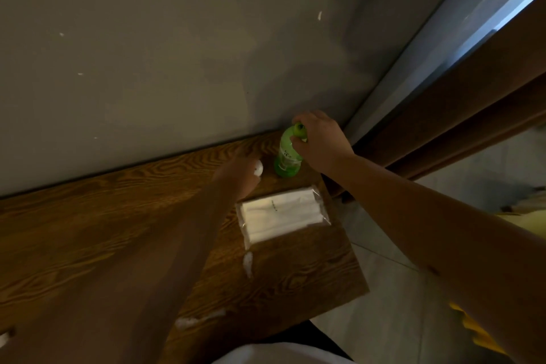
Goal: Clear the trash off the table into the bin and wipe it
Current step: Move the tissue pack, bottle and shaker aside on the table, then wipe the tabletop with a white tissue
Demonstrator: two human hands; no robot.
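On the wood-grain worktop (97,233), the right hand (320,142) reaches to the far right corner, where a green bottle (288,154) stands upright against the grey wall (147,53). Its fingers (298,142) are curled round the bottle's top, near the cap. The left hand (239,171) is blurred; it lies just left of the bottle, with a small white crumpled wad (259,169) at its fingertips, but whether its fingers are closed on the wad or merely touching it cannot be told. Nearer the right edge, between the bottle and the front edge, lies a clear-wrapped pack of white tissues (282,214), flat on the worktop. A thin white scrap (247,263) lies just in front of the pack, another white scrap (192,321) sits near the front edge, and a third (5,337) shows at the picture's left border. A brown curtain (472,103) hangs beyond the right edge.
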